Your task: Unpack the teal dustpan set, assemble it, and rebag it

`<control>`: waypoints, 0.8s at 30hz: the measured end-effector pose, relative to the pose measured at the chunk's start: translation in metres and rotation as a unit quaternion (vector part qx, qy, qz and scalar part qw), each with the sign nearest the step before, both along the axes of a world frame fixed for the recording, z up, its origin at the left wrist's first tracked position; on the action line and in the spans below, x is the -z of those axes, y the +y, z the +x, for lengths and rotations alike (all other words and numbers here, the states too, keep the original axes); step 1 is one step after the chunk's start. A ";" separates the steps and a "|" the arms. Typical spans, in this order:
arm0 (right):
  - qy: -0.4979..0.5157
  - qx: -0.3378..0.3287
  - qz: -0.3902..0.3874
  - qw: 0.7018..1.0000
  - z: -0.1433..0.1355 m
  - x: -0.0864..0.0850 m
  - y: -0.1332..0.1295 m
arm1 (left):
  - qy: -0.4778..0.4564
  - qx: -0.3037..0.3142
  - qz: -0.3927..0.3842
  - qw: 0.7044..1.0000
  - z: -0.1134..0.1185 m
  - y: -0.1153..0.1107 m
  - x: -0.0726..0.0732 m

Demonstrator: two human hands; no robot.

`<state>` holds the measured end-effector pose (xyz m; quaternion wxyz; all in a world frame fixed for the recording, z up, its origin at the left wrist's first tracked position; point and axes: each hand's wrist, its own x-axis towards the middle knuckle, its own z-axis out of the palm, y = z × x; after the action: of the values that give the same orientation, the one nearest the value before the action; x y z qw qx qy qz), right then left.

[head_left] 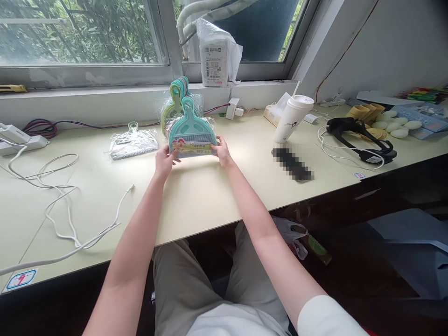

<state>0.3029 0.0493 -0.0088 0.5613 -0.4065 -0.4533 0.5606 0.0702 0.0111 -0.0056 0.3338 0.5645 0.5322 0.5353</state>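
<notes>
A teal mini dustpan and brush set (192,127), wrapped in clear plastic with a printed label, stands upright between my hands with its handle up. My left hand (165,162) is closed on its lower left corner, and my right hand (221,150) grips the lower right corner. Directly behind it several more wrapped dustpans (176,95) stand in a row against the wall, a green one and teal ones among them. Another wrapped dustpan set (133,143), with a green handle, lies flat on the table to the left.
White cables (72,210) sprawl over the table's left side, near a power strip (21,142). On the right are a lidded cup (293,119) with a straw, a tissue box (275,114), a blurred dark phone (293,163) and a black headset (364,140). A wrapped package (215,60) stands on the windowsill.
</notes>
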 end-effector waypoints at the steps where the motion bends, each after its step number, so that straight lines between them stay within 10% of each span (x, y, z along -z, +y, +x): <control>1: -0.004 -0.004 0.013 1.000 -0.001 0.000 -0.001 | 0.004 -0.012 0.002 1.000 -0.002 0.002 0.003; 13: -0.075 -0.036 0.051 0.995 -0.018 0.007 0.000 | -0.061 -0.083 0.021 0.994 -0.010 0.008 0.010; 24: -0.163 -0.097 0.026 0.981 -0.030 0.014 -0.003 | -0.095 -0.230 -0.057 0.967 -0.122 0.007 -0.021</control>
<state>0.2726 0.0465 -0.0226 0.4333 -0.4316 -0.5907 0.5264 -0.0516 0.0181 0.0154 0.2825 0.3534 0.6433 0.6176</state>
